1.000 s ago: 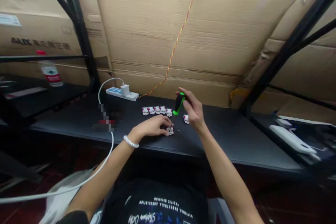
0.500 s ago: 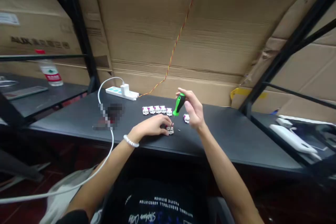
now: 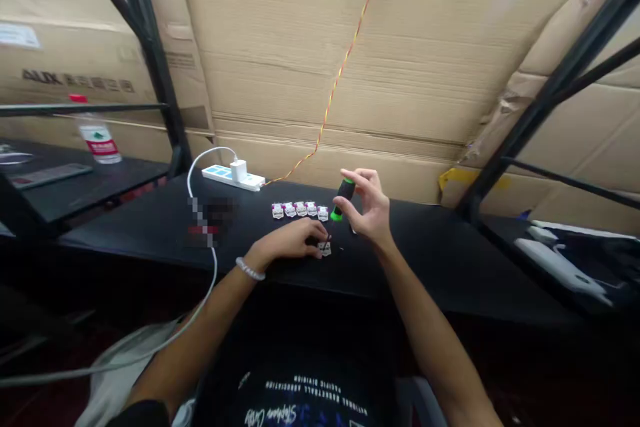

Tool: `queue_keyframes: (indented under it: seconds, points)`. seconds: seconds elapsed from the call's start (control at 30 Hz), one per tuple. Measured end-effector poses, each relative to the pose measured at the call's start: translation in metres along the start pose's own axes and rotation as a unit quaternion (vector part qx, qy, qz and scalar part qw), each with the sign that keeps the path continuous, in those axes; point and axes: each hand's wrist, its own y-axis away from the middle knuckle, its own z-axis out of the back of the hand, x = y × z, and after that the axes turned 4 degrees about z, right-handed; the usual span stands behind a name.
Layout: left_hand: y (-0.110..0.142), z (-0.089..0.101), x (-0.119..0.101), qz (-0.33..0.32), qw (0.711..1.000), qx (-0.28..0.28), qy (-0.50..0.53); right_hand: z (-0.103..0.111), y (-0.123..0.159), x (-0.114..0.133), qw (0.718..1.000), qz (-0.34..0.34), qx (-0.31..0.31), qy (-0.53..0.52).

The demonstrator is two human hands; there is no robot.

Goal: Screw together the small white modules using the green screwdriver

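We recorded the left hand (image 3: 296,239) low in the centre of the frame, thumb and fingertips closed on the edge of a small pale part (image 3: 326,249) lying on the black table (image 3: 440,247). The right hand (image 3: 374,203), just right of centre, gripped a screwdriver (image 3: 343,198) by its black and green handle between thumb and fingers; the tool leaned, its thin shaft running down to the part. Whether the tip sat in a screw we could not tell.

Above the left hand we counted five white-and-purple parts (image 3: 300,209) in a row. A tiny light piece (image 3: 341,249) lay just right of the worked part.

Writing: at upper left we read "AUX" on a cardboard box (image 3: 80,53), followed by characters too blurred to make out; a white sticker (image 3: 19,35) above was equally unreadable. The bottle (image 3: 99,140) at left bore a red and white label with a dark green mark, its lettering too small for us. On the dark shirt (image 3: 300,353) at bottom centre we read, upside down, "NATIONAL BASKETBALL ASSOCIATION" and "PACIFIC DIVISION". We noted no legible brand on the power strip (image 3: 218,175), left of centre, with its white charger (image 3: 239,170).
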Motion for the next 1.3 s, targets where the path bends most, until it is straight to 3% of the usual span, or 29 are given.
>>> queue_keyframes:
  seconds: [0.17, 0.4, 0.57, 0.8, 1.03, 1.3]
  points:
    - [0.0000, 0.0000, 0.0004, -0.003, 1.000, -0.001, 0.005, 0.0008, 0.0004, 0.0000, 0.992, -0.019, 0.040, -0.118]
    - [0.0002, 0.0007, 0.0007, -0.005, 1.000, -0.001, 0.001, -0.0005, 0.0002, -0.0002, 1.000, -0.005, -0.010, -0.027]
    - [0.0002, 0.0010, 0.0006, -0.005, 1.000, 0.002, 0.002, 0.0002, -0.0006, 0.0010, 0.992, -0.018, 0.030, -0.123]
    - [-0.0006, 0.0003, 0.0022, -0.001, 1.000, 0.001, -0.001, -0.0080, 0.0026, 0.0015, 0.995, -0.034, -0.001, -0.092]
    - [-0.0010, 0.0000, 0.0027, -0.005, 1.000, 0.000, 0.006, -0.0076, 0.0037, 0.0017, 0.982, -0.047, 0.035, -0.181]
    - [-0.0011, -0.0003, 0.0027, -0.011, 1.000, 0.004, 0.003, -0.0081, 0.0033, -0.0002, 0.989, -0.043, 0.001, -0.139]
